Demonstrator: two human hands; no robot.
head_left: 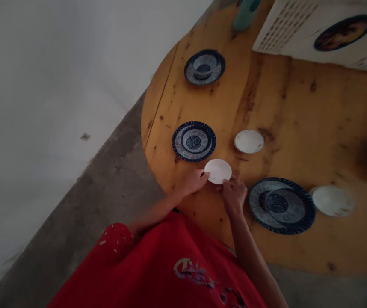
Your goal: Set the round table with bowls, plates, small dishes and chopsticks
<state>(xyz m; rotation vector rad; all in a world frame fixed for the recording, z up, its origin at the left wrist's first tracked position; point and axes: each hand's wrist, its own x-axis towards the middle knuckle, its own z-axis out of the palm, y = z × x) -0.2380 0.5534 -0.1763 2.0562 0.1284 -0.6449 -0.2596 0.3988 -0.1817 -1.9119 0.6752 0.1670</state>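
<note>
Between my two hands is a small white dish (218, 171), held by its rim over the near edge of the table. My left hand (196, 181) pinches the left side, thumb on top. On the right side, my right hand (235, 194) grips the rim the same way, its fingers partly hidden underneath. Just beyond the dish lies a blue-patterned plate (176, 147) with what looks like a matching bowl on it. Another small white dish (249, 141) rests on the table to the right of that plate.
A round wooden table (299, 119) carries further blue-patterned plates with bowls, one at the far left (188, 77), one near my right arm (256, 209). Beside the latter is a white dish (332, 200). A white crate (286, 25) and a teal container (246, 15) stand at the back.
</note>
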